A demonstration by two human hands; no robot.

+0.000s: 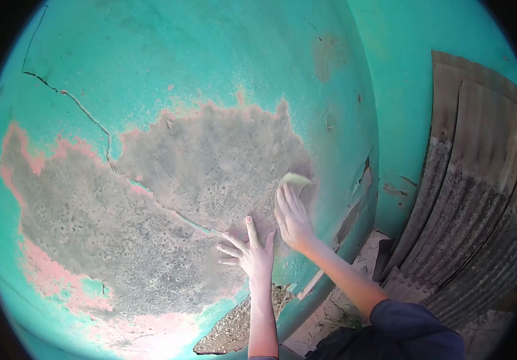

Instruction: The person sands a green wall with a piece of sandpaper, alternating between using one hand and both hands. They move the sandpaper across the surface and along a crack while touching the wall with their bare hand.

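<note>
My left hand [251, 253] lies flat with its fingers spread on the bare grey patch of the turquoise wall [210, 54]. Up and to the right of it, my right hand [292, 217] presses a pale greenish sheet [296, 179] against the same grey patch [210, 150]. The sheet shows past the fingertips, and part of it is hidden under the fingers. A long crack [87, 112] runs down the wall from the upper left to near my left hand. Pinkish paint edges [48, 270] surround the grey area.
Corrugated sheets [474, 162] lean against the turquoise wall at the right. Low on the wall, a broken patch [234, 327] exposes rough brown material beside my left forearm. Chipped paint [349, 225] marks the wall's right edge. Debris lies on the ground [330, 309] at the lower right.
</note>
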